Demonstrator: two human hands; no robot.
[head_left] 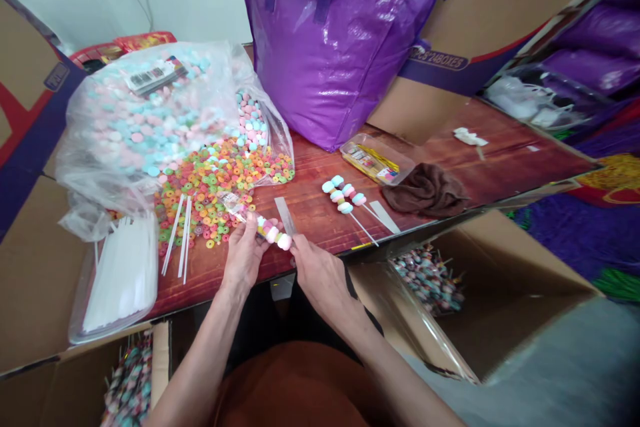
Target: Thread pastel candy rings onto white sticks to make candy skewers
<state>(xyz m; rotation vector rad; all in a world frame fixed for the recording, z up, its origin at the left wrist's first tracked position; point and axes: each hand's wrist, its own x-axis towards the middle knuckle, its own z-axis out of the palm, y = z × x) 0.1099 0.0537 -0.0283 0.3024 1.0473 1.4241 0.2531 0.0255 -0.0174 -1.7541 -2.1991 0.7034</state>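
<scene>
Between my two hands is a marshmallow skewer point(271, 234) with pink, white and yellow pieces. Clear plastic wrap shows at its far left end. My left hand point(243, 253) has its fingers closed around the wrapped end. My right hand point(320, 273) pinches the near end, where the stick is hidden by the fingers. Two finished marshmallow skewers point(345, 197) lie on the table to the right, beside flat clear plastic sleeves point(385, 217). Another clear sleeve point(285, 215) lies just beyond my hands. Loose ring gummies point(210, 180) are heaped behind my left hand.
A large bag of marshmallows point(150, 107) stands back left. White sticks point(120, 273) fill a plastic tub. Beyond are a purple bag point(335, 47), a plastic box of yellow ties point(373, 159) and a brown cloth point(425, 190). Cardboard boxes point(505, 280) holding skewers sit below the table edge.
</scene>
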